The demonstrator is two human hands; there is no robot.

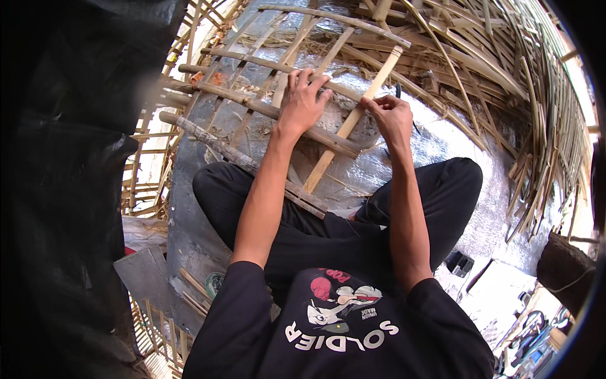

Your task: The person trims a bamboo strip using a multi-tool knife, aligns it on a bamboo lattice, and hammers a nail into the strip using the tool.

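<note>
A ladder-like bamboo frame (265, 108) of long poles and crossing slats lies before my folded legs, its near end at my lap. My left hand (304, 101) rests over one of its middle poles, fingers curled across it and thumb apart. A pale flat bamboo slat (383, 71) crosses the poles near their right ends. Where that slat meets the middle pole, my right hand (391, 117) pinches with thumb and forefinger. Beside the right hand a thin black strip (398, 91) shows; whether the fingers hold it is hidden.
Many loose bamboo strips (543, 114) are piled at the far right. Shiny silver sheeting (461, 136) covers the floor. By my left side lie a few sticks (194, 284) and a glass jar (214, 284). Tools and cables (533, 335) are at the lower right; a dark sheet (69, 189) hangs left.
</note>
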